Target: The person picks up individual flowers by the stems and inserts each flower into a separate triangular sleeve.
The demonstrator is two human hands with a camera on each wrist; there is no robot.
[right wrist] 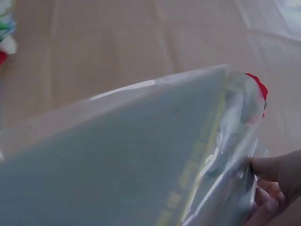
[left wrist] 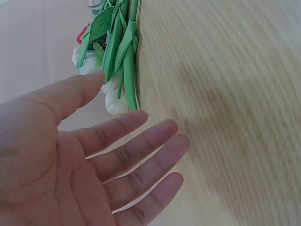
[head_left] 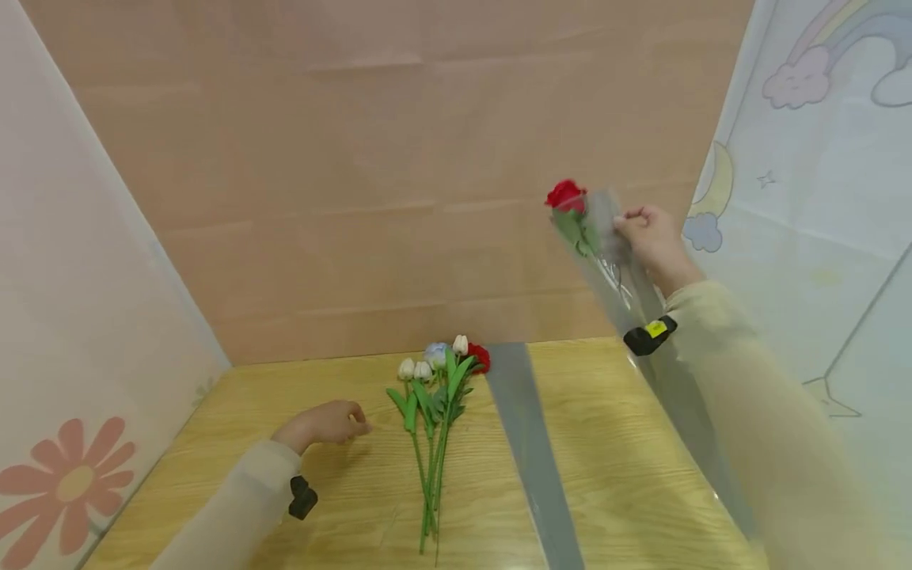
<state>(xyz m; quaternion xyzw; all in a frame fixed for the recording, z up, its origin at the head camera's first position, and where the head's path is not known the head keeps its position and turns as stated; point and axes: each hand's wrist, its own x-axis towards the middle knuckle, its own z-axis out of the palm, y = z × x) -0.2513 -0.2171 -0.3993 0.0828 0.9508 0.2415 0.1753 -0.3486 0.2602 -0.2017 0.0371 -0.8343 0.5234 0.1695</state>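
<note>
My right hand [head_left: 655, 245] pinches the edge of a grey and clear plastic flower sleeve [head_left: 604, 273] near its upper end, lifted over the right of the table. A red rose [head_left: 568, 195] with green leaves stands in that sleeve, its bloom at the open top. In the right wrist view the thumb [right wrist: 265, 168] lies along the sleeve edge, and red petals [right wrist: 258, 89] show past the film. My left hand [head_left: 333, 423], fingers spread and holding nothing, hovers over the table just left of a bunch of artificial flowers [head_left: 435, 412].
The bunch has white tulips [head_left: 406, 369], a pale blue flower [head_left: 435, 355] and a red flower [head_left: 479, 359], stems toward me. Beside it a flat grey sleeve [head_left: 530, 443] lies on the wooden table [head_left: 342, 499]. Brown paper [head_left: 399, 158] backs the table; printed sheets stand left and right.
</note>
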